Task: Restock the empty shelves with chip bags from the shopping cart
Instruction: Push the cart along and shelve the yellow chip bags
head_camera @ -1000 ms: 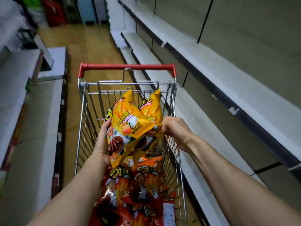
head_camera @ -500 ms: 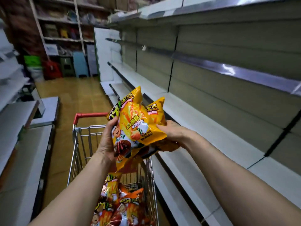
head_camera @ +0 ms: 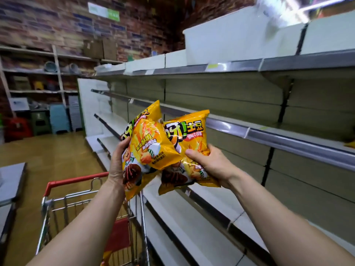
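Observation:
Two yellow chip bags are held up at chest height in front of the bare white shelves (head_camera: pixel 259 131) on the right. My left hand (head_camera: pixel 117 166) grips the left yellow bag (head_camera: pixel 148 144) along its left edge. My right hand (head_camera: pixel 211 164) holds the right yellow bag (head_camera: pixel 190 135) from its right side, thumb on the front. The bags overlap in the middle. Below them stands the shopping cart (head_camera: pixel 57 200) with its red handle; only a scrap of the bags inside it shows at the bottom edge.
Several bare shelf levels (head_camera: pixel 192 214) run along the right, from knee height to above head height. A low grey shelf (head_camera: pixel 11 181) lies at the left. The wooden floor aisle (head_camera: pixel 48 150) leads to stools and stocked racks (head_camera: pixel 38 73) at the back wall.
Both hands have lifted the two yellow bags out of the cart and up toward the right shelves. The bags have spread apart, one per hand. My view has tilted upward.

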